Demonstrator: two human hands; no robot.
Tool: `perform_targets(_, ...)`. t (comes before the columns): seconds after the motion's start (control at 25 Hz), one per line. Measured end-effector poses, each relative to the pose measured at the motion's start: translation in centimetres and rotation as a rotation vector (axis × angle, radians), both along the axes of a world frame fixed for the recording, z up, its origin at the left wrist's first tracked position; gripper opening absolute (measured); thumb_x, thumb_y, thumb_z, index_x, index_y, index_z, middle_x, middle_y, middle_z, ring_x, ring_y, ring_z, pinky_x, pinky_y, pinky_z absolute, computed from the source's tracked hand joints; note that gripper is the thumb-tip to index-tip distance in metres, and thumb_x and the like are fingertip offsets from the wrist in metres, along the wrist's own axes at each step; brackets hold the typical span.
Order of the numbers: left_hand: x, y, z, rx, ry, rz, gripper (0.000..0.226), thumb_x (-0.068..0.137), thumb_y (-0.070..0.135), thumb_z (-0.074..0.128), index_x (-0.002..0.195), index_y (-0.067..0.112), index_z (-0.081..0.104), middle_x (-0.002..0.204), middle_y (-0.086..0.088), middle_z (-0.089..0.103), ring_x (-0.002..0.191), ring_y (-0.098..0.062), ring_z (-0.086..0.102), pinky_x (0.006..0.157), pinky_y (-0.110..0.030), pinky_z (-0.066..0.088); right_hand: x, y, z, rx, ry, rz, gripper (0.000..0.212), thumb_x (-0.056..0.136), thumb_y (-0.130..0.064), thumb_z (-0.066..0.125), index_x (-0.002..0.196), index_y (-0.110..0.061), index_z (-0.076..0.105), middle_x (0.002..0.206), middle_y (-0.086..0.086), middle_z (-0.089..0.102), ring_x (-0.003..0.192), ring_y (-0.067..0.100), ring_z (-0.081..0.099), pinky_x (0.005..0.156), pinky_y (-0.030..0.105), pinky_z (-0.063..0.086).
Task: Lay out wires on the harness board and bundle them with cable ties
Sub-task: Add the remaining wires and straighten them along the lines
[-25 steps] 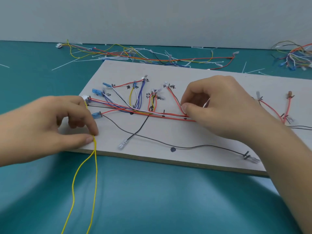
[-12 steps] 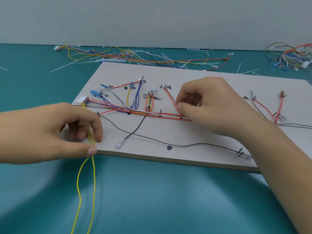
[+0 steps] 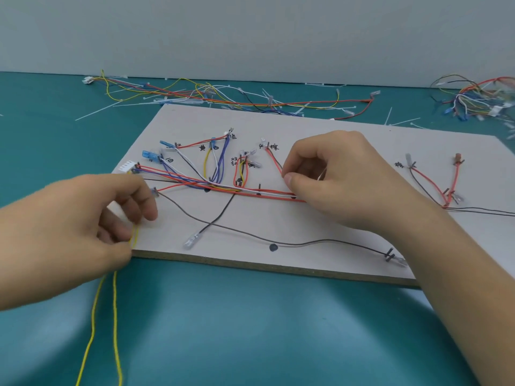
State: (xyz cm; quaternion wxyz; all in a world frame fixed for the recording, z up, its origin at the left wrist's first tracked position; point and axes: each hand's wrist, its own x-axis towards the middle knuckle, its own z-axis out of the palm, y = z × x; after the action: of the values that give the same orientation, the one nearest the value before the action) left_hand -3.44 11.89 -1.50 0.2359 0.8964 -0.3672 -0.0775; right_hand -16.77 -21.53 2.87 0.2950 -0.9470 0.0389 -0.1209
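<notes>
Teal tabletop point(image 3: 250, 344); pale, perhaps grey, wall point(image 3: 250, 32).

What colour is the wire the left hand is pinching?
Yellow. The head view shows the wire pinched by the left hand.

- L hand point(image 3: 83, 227): bare, skin uncovered fingertips to wrist; outline a bit soft w/ motion blur.
- R hand point(image 3: 342, 185): bare too, sharper in view; knuckles & finger creases show clearly.
- Fingers, both hands: slim, rounded tips.
- Nails: short, cut close, plain natural look; R thumbnail point(image 3: 288, 179) pale & rounded.
- R forearm point(image 3: 459, 288): bare skin all the way to frame edge, smooth, widens toward the elbow end.
- L wrist point(image 3: 11, 260): bare up to left frame edge.
</notes>
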Motion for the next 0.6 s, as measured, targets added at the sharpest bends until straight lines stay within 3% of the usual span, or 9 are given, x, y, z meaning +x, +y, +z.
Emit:
perform_targets(0.2, -3.2, -0.9, -1.4, -0.035, -0.025, 0.109, 0.053, 0.055, 0.052, 0.063, 0.107, 0.048, 0.060, 0.103, 0.024, 0.055, 0.054, 0.009, 0.062, 0.045, -0.032, 0.057, 0.1, 0.1, -0.2, 0.012, 0.011, 0.004, 0.015, 0.086, -0.010, 0.066, 0.077, -0.021, 0.073, 0.067, -0.008, 0.068, 0.065, 0.008, 0.063, 0.057, 0.013, 0.046)
perform_targets(0.32, -2.9, -0.7, -0.7, -0.171, 0.100, 0.131, 0.058, 0.057, 0.046, 0.064, 0.114, 0.034, 0.065, 0.100, 0.012, 0.059, 0.044, -0.011, 0.064, 0.041, -0.027, 0.056, 0.0, 0.2, -0.3, 0.005, 0.014, 0.019, 0.014, 0.086, -0.011, 0.066, 0.078, -0.021, 0.074, 0.068, -0.007, 0.068, 0.067, 0.008, 0.062, 0.059, 0.016, 0.048)
perform_targets(0.4, -2.6, -0.5, -0.1, -0.244, 0.156, 0.111, 0.058, 0.057, 0.045, 0.069, 0.112, 0.027, 0.067, 0.094, 0.009, 0.065, 0.041, -0.015, 0.063, 0.044, -0.023, 0.056, 0.0, 0.3, -0.3, 0.008, 0.011, 0.030, 0.014, 0.086, -0.011, 0.066, 0.079, -0.021, 0.073, 0.069, -0.006, 0.068, 0.066, 0.009, 0.062, 0.059, 0.016, 0.047)
perform_targets(0.6, -3.2, -0.8, 1.2, -0.343, 0.300, 0.025, 0.049, 0.057, 0.033, 0.078, 0.105, 0.022, 0.071, 0.090, 0.000, 0.073, 0.045, -0.024, 0.066, 0.046, -0.034, 0.060, -0.1, 0.6, -0.3, 0.014, 0.016, 0.070, 0.011, 0.087, -0.013, 0.067, 0.081, -0.020, 0.073, 0.069, -0.006, 0.068, 0.064, 0.009, 0.062, 0.060, 0.022, 0.049)
